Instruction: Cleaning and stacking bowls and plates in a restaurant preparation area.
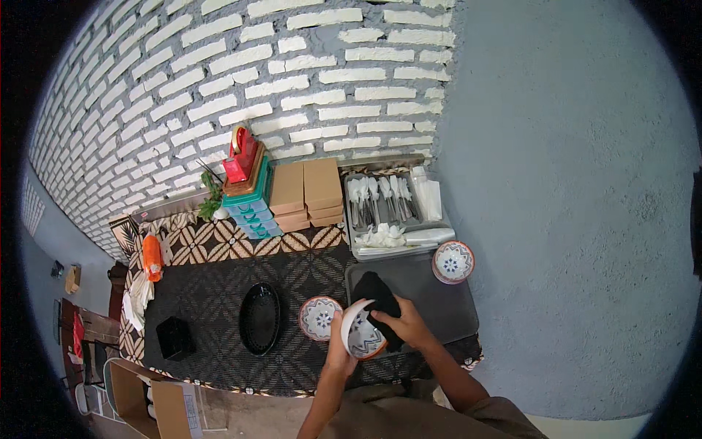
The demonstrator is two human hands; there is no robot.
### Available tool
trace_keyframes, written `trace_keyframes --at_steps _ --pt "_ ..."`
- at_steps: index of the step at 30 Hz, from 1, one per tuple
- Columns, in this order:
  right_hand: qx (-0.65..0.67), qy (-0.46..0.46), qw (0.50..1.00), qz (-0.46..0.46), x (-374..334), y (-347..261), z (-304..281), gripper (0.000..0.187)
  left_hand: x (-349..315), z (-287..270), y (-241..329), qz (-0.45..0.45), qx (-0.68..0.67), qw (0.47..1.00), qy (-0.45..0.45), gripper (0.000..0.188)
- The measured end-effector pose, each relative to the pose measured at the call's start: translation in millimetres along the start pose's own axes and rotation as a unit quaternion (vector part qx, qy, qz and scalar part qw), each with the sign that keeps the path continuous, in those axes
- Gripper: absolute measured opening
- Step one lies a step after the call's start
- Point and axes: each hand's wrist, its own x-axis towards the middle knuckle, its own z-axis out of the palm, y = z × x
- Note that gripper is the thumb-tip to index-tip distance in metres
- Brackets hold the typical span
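My left hand [337, 350] grips the side of a patterned bowl [365, 340], which is tilted so its blue-and-white inside shows. A black cloth [376, 290] is bunched in my right hand [406, 325], its fingers closed on it and pressing it at the bowl's rim. Part of the cloth hangs past the bowl's far side. Just left of the held bowl, a similar bowl [319, 319] with an orange rim sits on the dark mat. More bowls of this pattern, seemingly stacked [453, 261], stand on the far right corner of the dark grey tray [443, 311].
A black oval basket [259, 320] and a black square container [175, 338] sit to the left. Behind are a cutlery organizer [357, 247], brown boxes [303, 186] and a red tape dispenser [240, 157] on teal drawers. An open cardboard box [172, 410] stands below the table's left front edge.
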Motion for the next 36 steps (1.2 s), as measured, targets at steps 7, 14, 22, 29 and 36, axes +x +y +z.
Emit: trace_keyframes --at_steps 7,14,22,29,36 --pt "-0.054 0.187 0.980 -0.039 -20 -38 25 0.041 -9 11 -18 0.399 0.281 0.851 0.195 0.043" --pt "-0.227 0.005 0.935 -0.272 -21 -83 -2 0.048 -15 25 36 0.346 0.546 0.763 0.017 0.027" --pt "0.241 0.390 0.889 0.027 0 -10 55 0.059 11 57 -6 0.513 0.251 0.799 0.186 0.044" --pt "-0.120 0.226 0.934 -0.250 -21 -36 27 0.031 -21 59 47 0.386 0.539 0.748 0.015 0.034" --pt "0.409 0.259 0.874 0.027 1 -17 55 0.050 20 63 -7 0.573 0.270 0.758 0.155 0.041"
